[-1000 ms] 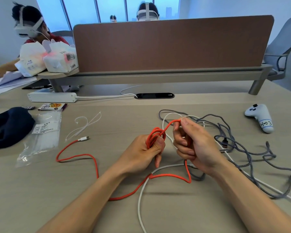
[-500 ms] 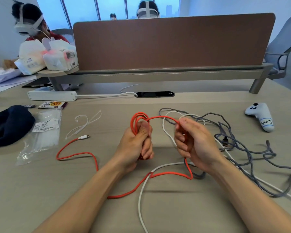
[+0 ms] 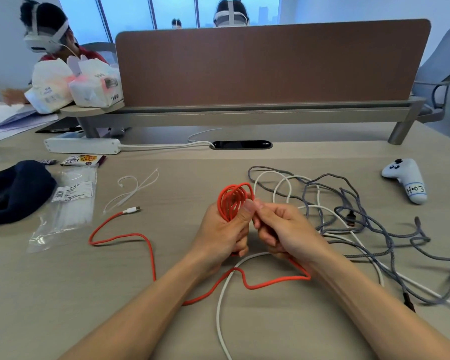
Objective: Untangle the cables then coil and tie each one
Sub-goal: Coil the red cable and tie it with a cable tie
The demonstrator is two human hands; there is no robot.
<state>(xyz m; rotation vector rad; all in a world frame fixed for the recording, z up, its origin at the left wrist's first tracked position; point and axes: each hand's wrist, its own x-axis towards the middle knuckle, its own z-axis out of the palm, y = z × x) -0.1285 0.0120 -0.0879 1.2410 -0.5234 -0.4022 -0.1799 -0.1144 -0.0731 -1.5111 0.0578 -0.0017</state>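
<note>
Office desk, mid-desk: left hand clenched round orange USB cable coil, right hand pinching next loop; feed slack evenly, keep loops same size, lift tail clear of white cable

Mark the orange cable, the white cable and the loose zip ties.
orange cable [image 3: 233, 201], head view, on the coiled loops.
white cable [image 3: 218, 315], head view, on the bare run near the bottom edge.
loose zip ties [image 3: 135, 189], head view, on the straight straps.
</note>
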